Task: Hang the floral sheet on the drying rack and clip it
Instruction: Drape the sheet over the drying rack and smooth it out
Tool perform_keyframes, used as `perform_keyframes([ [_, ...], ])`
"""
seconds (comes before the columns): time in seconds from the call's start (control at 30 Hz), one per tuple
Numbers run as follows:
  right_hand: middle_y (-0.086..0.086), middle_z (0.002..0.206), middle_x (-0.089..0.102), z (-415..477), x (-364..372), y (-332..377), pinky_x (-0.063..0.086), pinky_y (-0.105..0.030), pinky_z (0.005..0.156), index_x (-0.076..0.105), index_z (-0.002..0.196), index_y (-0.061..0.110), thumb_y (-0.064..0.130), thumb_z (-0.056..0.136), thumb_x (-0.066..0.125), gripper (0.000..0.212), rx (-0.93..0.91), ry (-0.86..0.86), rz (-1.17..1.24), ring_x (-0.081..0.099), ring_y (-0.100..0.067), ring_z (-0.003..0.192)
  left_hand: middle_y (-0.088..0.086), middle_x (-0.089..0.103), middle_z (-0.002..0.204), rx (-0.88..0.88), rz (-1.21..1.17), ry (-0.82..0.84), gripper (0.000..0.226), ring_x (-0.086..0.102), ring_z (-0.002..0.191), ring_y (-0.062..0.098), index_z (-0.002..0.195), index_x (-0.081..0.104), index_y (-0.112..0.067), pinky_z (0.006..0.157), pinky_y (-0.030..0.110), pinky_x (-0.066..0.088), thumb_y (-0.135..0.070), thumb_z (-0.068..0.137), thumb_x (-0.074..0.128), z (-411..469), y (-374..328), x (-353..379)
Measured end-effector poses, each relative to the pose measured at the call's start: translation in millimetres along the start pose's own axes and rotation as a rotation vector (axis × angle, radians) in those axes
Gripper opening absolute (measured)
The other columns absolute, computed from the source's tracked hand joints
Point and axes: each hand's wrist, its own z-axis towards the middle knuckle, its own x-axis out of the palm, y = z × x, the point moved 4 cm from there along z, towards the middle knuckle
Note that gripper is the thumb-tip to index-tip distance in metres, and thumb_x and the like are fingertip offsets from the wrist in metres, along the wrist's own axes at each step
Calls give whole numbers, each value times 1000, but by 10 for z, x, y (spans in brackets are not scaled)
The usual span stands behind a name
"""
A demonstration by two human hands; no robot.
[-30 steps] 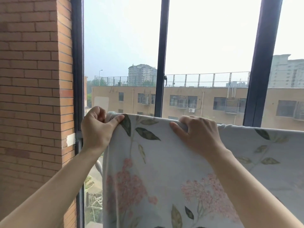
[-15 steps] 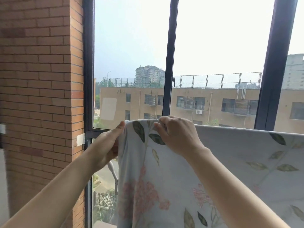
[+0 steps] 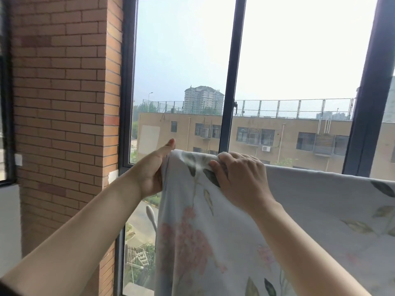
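Observation:
The floral sheet (image 3: 310, 221), pale grey with pink flowers and green leaves, hangs over a bar that it hides; its top edge runs from the middle to the right of the view. My right hand (image 3: 239, 180) grips a bunched fold at the sheet's top left corner. My left hand (image 3: 151, 167) holds the sheet's left edge just beside it, thumb stretched along the top and fingers behind the cloth. No clip is in view.
A brick pillar (image 3: 64, 103) stands close on the left. Dark window frames (image 3: 228, 82) rise right behind the sheet. A pale rack leg (image 3: 151, 216) shows below my left wrist. Buildings lie outside the glass.
My right hand slid left along the top edge to the corner and now bunches the cloth. My left hand turned from a fist on the corner to a hold along the edge.

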Motion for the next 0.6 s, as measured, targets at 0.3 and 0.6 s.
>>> perform_keyframes([
  [0.3,7,75,63,-14,11,-13,30,-27,66,54,77,23,46,91,44,29,-14,-5,-22,60,-20,71,6,67,81,241,12,-314,13,62,69,14,86,65,-14,64,28,54,-26,91,61,151,8,-447],
  [0.6,7,74,65,3,45,-65,29,-26,65,59,77,22,45,88,50,26,10,-9,-62,61,-20,67,11,65,87,93,116,-136,23,60,69,19,111,62,-4,61,29,54,-16,92,57,85,330,-600],
])
